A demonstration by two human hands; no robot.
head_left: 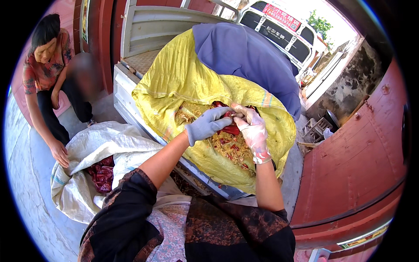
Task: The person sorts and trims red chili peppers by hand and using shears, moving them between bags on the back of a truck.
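Observation:
My left hand (pixel 208 125), in a pale grey-blue glove, and my right hand (pixel 253 131), in a thin whitish glove with pink patches, meet in front of me. Between their closed fingertips is a dried red chili pepper (pixel 231 129); the fingers partly cover it. Below them, yellow chili seeds (pixel 233 150) mixed with red pepper scraps lie on an opened yellow woven sack (pixel 168 72). More dark red peppers show just behind my fingers, partly hidden.
The yellow sack rests on a small truck's bed (pixel 139 61), under a blue cloth (pixel 244 48). At left, a white sack (pixel 126 139) holds dried red chilies (pixel 102 174); a seated person's hand (pixel 60 153) touches its rim. A red metal door (pixel 349 161) stands at right.

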